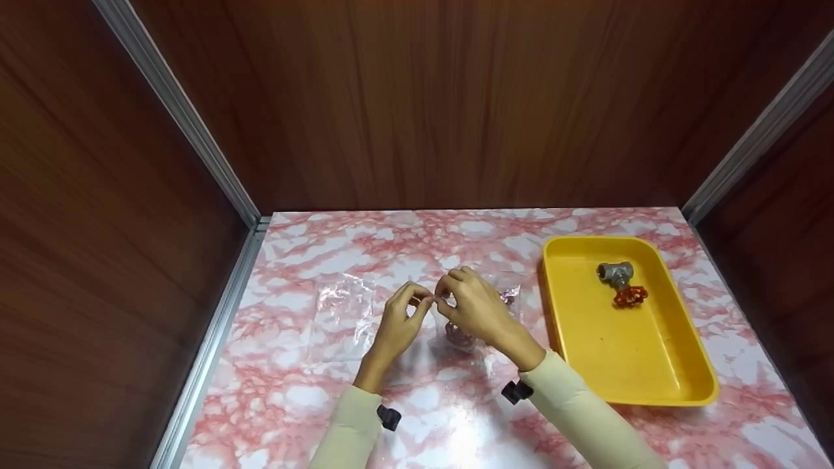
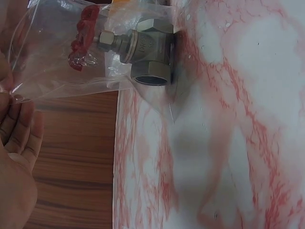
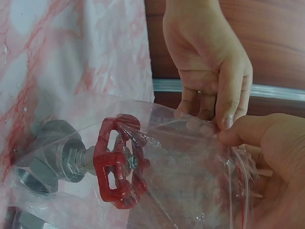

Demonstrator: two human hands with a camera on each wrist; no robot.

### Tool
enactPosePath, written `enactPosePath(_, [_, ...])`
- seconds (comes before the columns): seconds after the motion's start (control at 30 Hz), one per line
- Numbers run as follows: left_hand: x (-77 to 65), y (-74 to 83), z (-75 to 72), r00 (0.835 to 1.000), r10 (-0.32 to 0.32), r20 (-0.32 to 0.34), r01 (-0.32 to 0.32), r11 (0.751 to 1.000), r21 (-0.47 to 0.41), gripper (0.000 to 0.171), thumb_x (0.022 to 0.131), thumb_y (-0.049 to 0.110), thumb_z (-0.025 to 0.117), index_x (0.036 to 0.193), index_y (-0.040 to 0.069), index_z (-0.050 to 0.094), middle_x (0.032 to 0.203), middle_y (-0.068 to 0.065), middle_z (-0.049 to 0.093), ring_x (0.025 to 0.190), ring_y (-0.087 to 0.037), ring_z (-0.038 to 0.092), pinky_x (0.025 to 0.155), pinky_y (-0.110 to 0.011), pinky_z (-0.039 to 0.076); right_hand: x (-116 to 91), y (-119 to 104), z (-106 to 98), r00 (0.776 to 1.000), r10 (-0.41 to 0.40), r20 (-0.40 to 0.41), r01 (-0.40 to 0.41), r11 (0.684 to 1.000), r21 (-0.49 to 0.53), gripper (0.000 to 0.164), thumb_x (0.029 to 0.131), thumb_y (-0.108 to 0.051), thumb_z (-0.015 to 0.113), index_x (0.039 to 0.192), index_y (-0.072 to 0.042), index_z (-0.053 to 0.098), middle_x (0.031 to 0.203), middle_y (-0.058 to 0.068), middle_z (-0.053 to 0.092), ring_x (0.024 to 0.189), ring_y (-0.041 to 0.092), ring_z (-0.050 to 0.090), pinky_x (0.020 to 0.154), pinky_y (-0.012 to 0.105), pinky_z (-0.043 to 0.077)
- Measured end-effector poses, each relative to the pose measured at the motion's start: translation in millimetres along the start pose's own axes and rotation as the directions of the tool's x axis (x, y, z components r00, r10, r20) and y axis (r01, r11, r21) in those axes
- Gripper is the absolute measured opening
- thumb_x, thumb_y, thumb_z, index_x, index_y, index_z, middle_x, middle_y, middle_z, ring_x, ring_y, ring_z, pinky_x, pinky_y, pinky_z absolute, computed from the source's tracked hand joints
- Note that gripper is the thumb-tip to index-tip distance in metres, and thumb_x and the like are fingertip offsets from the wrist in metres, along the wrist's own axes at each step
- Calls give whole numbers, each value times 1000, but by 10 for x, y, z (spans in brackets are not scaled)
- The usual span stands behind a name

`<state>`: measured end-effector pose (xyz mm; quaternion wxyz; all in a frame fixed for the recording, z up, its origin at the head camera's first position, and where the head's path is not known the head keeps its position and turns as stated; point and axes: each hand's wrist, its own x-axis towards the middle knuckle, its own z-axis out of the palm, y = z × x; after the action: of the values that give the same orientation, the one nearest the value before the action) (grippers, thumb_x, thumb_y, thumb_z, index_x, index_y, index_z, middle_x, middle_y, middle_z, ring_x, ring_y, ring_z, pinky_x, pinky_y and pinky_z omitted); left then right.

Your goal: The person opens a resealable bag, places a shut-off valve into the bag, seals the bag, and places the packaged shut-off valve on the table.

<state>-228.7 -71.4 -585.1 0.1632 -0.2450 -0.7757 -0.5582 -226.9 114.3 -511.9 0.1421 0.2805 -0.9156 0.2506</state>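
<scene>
A clear zip bag (image 3: 186, 176) stands on the table, holding a grey metal valve (image 2: 150, 47) with a red handwheel (image 3: 107, 162). The valve's body is at the bottom of the bag, the wheel upward. My left hand (image 1: 397, 319) pinches the bag's upper edge at one corner, thumb against fingertips. Right beside it, my right hand (image 1: 479, 309) pinches the same edge, its thumb and finger meeting the left fingertips in the right wrist view. A red line runs along the zip strip near the right palm. In the head view the right hand hides part of the bag.
A flat clear bag (image 1: 342, 312) lies left of the hands. At the right stands a yellow tray (image 1: 625, 365) with another red-wheeled valve (image 1: 619, 280) inside. Another metal piece (image 3: 28, 220) shows beside the bagged valve. Brown panels (image 1: 417, 104) enclose the marbled table (image 1: 300, 417).
</scene>
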Motion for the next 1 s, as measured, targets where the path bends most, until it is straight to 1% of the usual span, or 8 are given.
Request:
enactPosePath(0.1, [7, 0, 3, 1000, 3, -1, -3, 1000, 3, 11, 106, 15, 67, 102, 5, 70, 98, -6, 70, 93, -16, 67, 83, -39, 62, 3, 6, 11, 1000, 7, 5, -7, 1000, 8, 5, 89, -10, 79, 92, -10, 75, 92, 3, 72, 91, 24, 65, 79, 42, 60])
enactPosePath(0.37, [17, 11, 5, 1000, 22, -6, -22, 1000, 2, 9, 105, 13, 68, 98, 7, 70, 96, -5, 70, 91, -16, 68, 83, -41, 62, 1, 8, 20, 1000, -7, -15, 7, 1000, 6, 5, 89, -10, 80, 91, -12, 77, 91, 2, 73, 92, 25, 67, 81, 44, 61])
enactPosePath(0.47, [22, 8, 6, 999, 40, -6, -40, 999, 2, 7, 105, 11, 69, 99, 8, 70, 96, -5, 70, 91, -18, 68, 82, -40, 62, 4, 7, 17, 1000, -7, -24, 7, 1000, 11, 5, 89, -10, 81, 90, -12, 77, 90, 1, 73, 91, 24, 67, 80, 43, 60])
enactPosePath(0.53, [22, 10, 2, 999, 43, -2, -43, 999, 1, 6, 104, 11, 69, 99, 8, 70, 96, -5, 70, 91, -18, 67, 83, -37, 61, 5, 5, 13, 1000, -7, -23, 7, 1000, 7, 5, 89, -10, 81, 90, -12, 76, 89, 1, 73, 90, 24, 67, 79, 43, 60])
enactPosePath(0.67, [19, 19, -7, 1000, 9, 10, -9, 1000, -19, 5, 105, 10, 67, 101, 10, 70, 98, -3, 70, 93, -15, 66, 84, -34, 60, 0, 5, 7, 1000, 5, -11, -5, 1000, -8, 4, 90, -12, 81, 92, -12, 77, 90, 0, 73, 91, 24, 69, 78, 43, 61])
enactPosePath(0.8, [14, 24, -13, 999, -29, 17, 30, 999, -35, 7, 106, 12, 66, 102, 9, 71, 100, -4, 70, 95, -15, 67, 86, -39, 60, -11, 13, 9, 1000, 15, -18, -16, 1000, -27, 6, 90, -15, 81, 95, -12, 78, 93, 1, 73, 92, 25, 70, 77, 44, 62])
enactPosePath(1.0, [22, 21, -9, 1000, -22, 15, 22, 999, -24, 7, 106, 11, 66, 102, 8, 71, 99, -5, 70, 94, -19, 67, 85, -39, 60, -21, 37, 16, 999, -2, -39, 1, 999, -33, 8, 87, -12, 81, 90, -13, 74, 89, 0, 70, 88, 23, 69, 74, 41, 61])
